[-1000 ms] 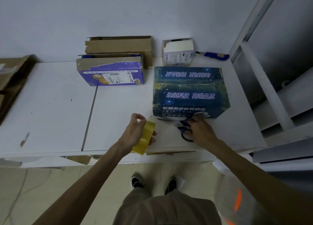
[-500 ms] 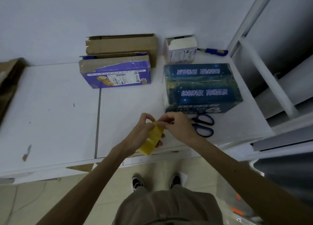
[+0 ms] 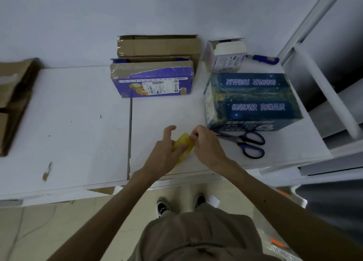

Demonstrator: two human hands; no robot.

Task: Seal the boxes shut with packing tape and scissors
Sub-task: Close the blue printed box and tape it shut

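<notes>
- My left hand grips the yellow tape roll over the table's near edge.
- My right hand pinches at the roll's top rim, probably seeking the loose end.
- The blue box lies ahead and right, nearer my right hand.
- The scissors lie flat just before the box, handles toward me.
- Bare tabletop opens leftward.

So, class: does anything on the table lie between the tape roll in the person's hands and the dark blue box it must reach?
Nothing visible does. The tape roll is held in the left hand and right hand, left of the dark blue box. The scissors lie in front of the box, right of that path.
</notes>
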